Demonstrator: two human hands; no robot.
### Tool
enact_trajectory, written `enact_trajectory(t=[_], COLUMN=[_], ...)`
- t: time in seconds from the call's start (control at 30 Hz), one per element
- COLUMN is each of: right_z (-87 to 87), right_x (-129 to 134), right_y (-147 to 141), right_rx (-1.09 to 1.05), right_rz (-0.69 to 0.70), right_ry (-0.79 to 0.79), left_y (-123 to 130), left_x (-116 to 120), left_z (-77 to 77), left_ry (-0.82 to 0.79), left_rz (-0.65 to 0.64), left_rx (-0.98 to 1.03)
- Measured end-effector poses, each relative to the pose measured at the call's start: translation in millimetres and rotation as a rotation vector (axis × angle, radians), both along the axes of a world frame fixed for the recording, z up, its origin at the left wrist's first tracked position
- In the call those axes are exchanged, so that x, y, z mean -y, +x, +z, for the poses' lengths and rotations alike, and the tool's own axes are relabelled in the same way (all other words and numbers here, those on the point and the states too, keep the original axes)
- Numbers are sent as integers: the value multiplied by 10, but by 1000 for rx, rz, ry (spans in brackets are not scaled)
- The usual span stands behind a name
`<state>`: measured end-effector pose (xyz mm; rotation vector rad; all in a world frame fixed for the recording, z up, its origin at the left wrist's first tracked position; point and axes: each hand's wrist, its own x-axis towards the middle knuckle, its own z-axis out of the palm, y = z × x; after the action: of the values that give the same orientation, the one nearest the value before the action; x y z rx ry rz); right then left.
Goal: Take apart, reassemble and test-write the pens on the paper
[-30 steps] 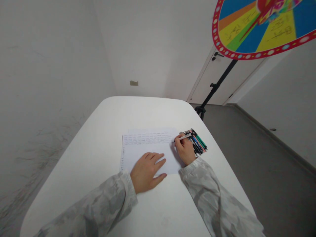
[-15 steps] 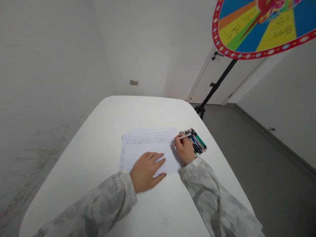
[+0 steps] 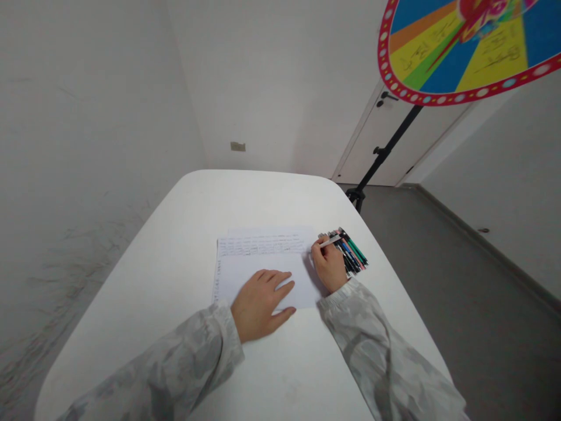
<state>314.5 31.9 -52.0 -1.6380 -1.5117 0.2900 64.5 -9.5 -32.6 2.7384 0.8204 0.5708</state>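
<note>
A white sheet of paper (image 3: 245, 266) lies on the table, with several lines of handwriting across its upper part and small marks down its left edge. My left hand (image 3: 262, 305) rests flat on the lower part of the sheet, fingers spread and holding nothing. At the sheet's right edge, my right hand (image 3: 329, 267) is closed around a white pen (image 3: 329, 241), which leans up to the right. The pen's tip is too small to make out against the paper. Beside and partly behind that hand lies a row of several pens (image 3: 354, 251) in black, blue, green and pink.
The white table (image 3: 258, 199) has rounded far corners. Past its right side a colourful prize wheel (image 3: 464, 52) stands on a black stand (image 3: 388, 149), before a white door (image 3: 372, 131). Walls rise at the left and behind the table.
My right hand and the pen have shifted very slightly to the right. My left hand stays where it was on the paper.
</note>
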Motion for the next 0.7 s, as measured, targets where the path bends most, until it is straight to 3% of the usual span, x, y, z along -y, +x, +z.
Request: enact_trajectory(t=[0.23, 0.47, 0.7], right_z=[9, 179, 182], right_x=[-4, 140, 410], right_y=[-2, -75, 115], right_rx=[-96, -246, -464], right_rz=[49, 83, 326], right_ry=[-14, 114, 55], left_y=[-5, -10, -17], left_x=[2, -5, 6], left_z=[-7, 2, 18], left_ry=[-1, -3, 4], left_rz=[0, -7, -5], left_rx=[9, 20, 8])
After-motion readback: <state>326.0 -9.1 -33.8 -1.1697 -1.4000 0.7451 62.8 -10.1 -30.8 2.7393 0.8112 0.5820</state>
